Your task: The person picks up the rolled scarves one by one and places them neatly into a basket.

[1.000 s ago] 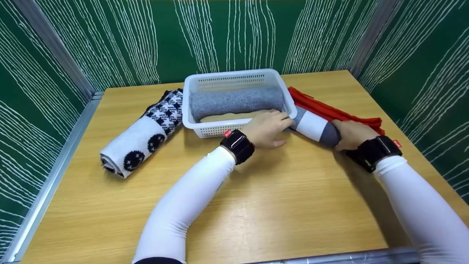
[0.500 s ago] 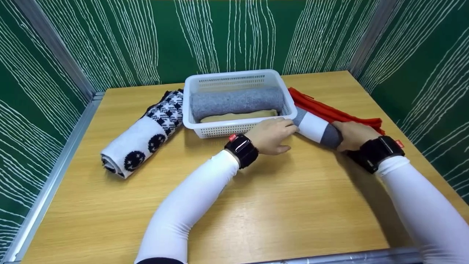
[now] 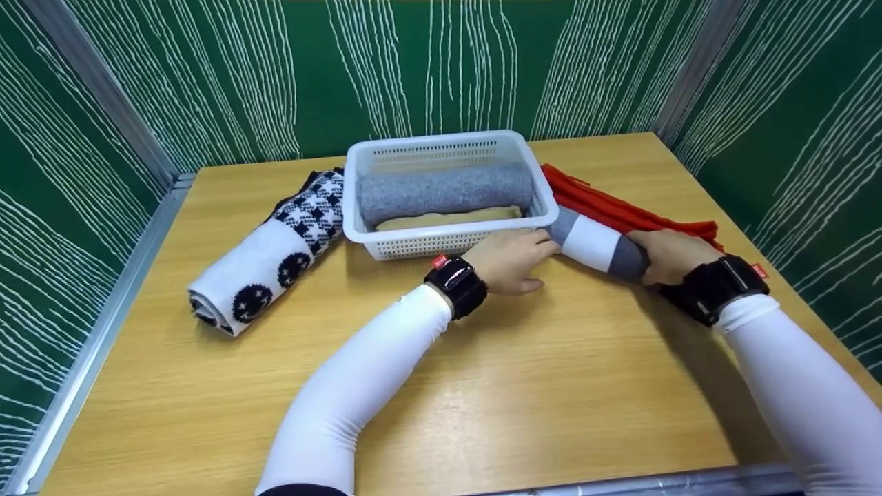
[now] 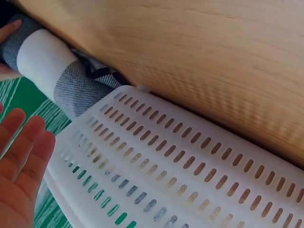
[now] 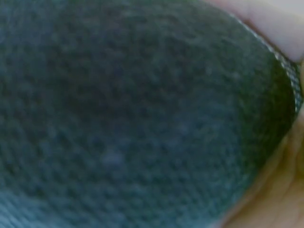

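Observation:
My right hand (image 3: 672, 256) grips the near end of a rolled grey-and-white knit (image 3: 591, 244) on the table. Its dark grey fabric (image 5: 133, 114) fills the right wrist view, blurred, with fingers at the right edge. The far end of the roll lies against the right side of a white plastic basket (image 3: 441, 233). My left hand (image 3: 506, 262) is in front of the basket's near right corner, fingers stretched toward the roll. In the left wrist view, straight fingers (image 4: 33, 147) stand by the basket rim, holding nothing. Inside the basket lie a grey roll (image 3: 448, 189) and a tan roll (image 3: 448, 218).
A red fringed scarf (image 3: 613, 207) lies behind the grey-and-white roll, partly hidden by it and my right hand. To the basket's left is a black-and-white patterned knit roll (image 3: 269, 258). Green panels (image 3: 220, 76) with white streaks border the wooden table (image 3: 537, 393).
My left hand has drawn back from over the basket's near rim to just in front of it. The right hand and the roll it grips have shifted slightly right and toward me.

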A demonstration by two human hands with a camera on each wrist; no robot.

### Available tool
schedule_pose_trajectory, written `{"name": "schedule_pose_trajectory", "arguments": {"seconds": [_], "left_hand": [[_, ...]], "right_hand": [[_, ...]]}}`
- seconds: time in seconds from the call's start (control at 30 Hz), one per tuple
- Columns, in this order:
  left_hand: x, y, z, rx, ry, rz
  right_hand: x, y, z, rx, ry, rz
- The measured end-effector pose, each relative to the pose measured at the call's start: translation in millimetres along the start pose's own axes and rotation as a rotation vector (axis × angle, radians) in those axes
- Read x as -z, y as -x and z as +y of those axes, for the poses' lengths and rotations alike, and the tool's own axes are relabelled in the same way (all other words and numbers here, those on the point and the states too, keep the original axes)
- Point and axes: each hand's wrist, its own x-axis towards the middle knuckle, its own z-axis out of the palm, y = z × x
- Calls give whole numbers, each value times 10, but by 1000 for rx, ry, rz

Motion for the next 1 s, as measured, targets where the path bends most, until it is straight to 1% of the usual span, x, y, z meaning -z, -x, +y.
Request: {"name": "schedule_pose_trajectory", "arguments": {"seconds": [0.27,0.5,0.8,1.0], "left_hand": [[-38,-28,5,17,17,-26],[-81,-60,13,22,11,-31],[-121,-106,29,-3,-15,-28],[-121,-125,40,10,-25,-37]], "right_hand": [[-13,37,12,54,14,26],[9,76,20,54,8,11],[28,112,54,61,-23,-10],[57,128,99,69,-36,-33]]}}
